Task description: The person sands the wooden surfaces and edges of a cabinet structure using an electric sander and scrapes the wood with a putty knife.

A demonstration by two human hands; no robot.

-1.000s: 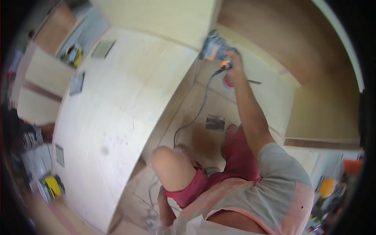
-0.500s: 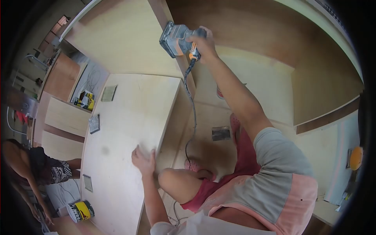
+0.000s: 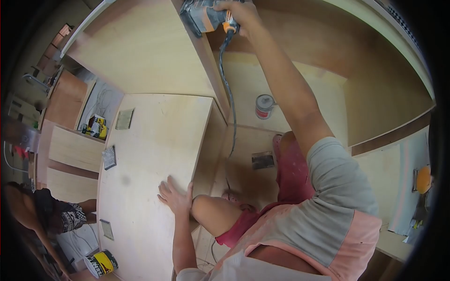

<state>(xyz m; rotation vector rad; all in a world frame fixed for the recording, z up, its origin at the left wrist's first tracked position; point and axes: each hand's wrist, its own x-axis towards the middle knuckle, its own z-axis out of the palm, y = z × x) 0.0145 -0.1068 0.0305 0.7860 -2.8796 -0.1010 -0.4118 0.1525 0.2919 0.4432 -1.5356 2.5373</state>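
From above, a person crouches among pale wooden cabinets, hands well apart. At the top centre of the frame, the right hand [image 3: 242,16] is wrapped around a sander [image 3: 205,18], a grey and orange power tool; its flat base is at the edge of an upright board [image 3: 154,51], though contact is hard to tell. A dark cord [image 3: 228,89] hangs from the sander down the middle. Just below centre, the left hand [image 3: 178,199] lies palm down, fingers spread, on a broad panel [image 3: 150,145], beside the person's bent knee [image 3: 206,210]. Along the panel's left side lie three small pads [image 3: 109,158], spaced apart. Right of centre, a can [image 3: 265,107] stands behind a dark square [image 3: 262,160] lying near the person's foot. A yellow and black bucket [image 3: 101,263] is at lower left, and a yellow container [image 3: 97,127] at upper left. At the left edge, another person [image 3: 47,210] bends forward, arms reaching down.
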